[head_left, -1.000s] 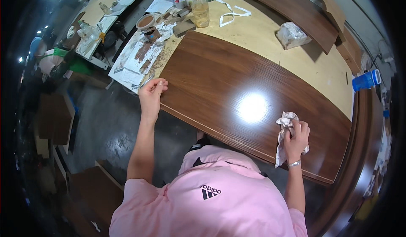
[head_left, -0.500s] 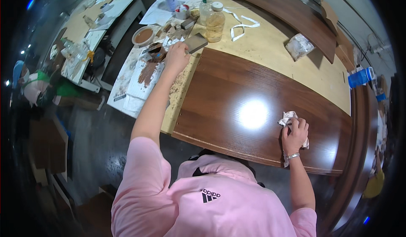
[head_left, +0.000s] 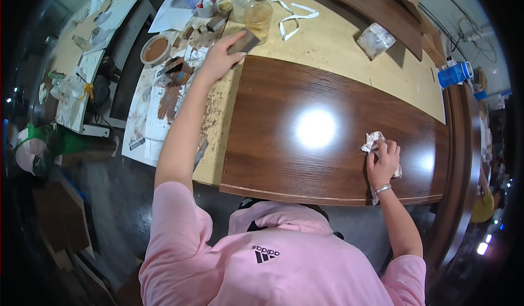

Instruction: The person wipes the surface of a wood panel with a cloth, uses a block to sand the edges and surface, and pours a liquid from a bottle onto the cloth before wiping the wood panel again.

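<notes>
A dark brown wood-grain board point(head_left: 284, 126) lies flat on the yellowish worktable, its long edge toward me. Beyond its far left corner, my left hand point(head_left: 219, 59) grips a flat grey-brown block point(head_left: 244, 42) that looks like a sanding block, thumb along its near side. My right hand point(head_left: 384, 161) rests on the board's right part, fingers closed over a crumpled white cloth point(head_left: 373, 141). Part of that cloth is hidden beneath the palm. Close to the block stands a capped jar of yellowish liquid point(head_left: 258, 18).
Left of the board are a bowl of brown paste point(head_left: 155, 49), stained paper point(head_left: 158, 107) and several small blocks. A wrapped white bundle point(head_left: 375, 41) and white strips point(head_left: 292, 19) lie behind it. A blue bottle point(head_left: 455, 74) is at right. Another person point(head_left: 41, 147) is at far left.
My left hand has moved onto the block and taken hold of it, lifting or shifting it slightly. My right hand stays on the cloth. The whole view has shifted a little.
</notes>
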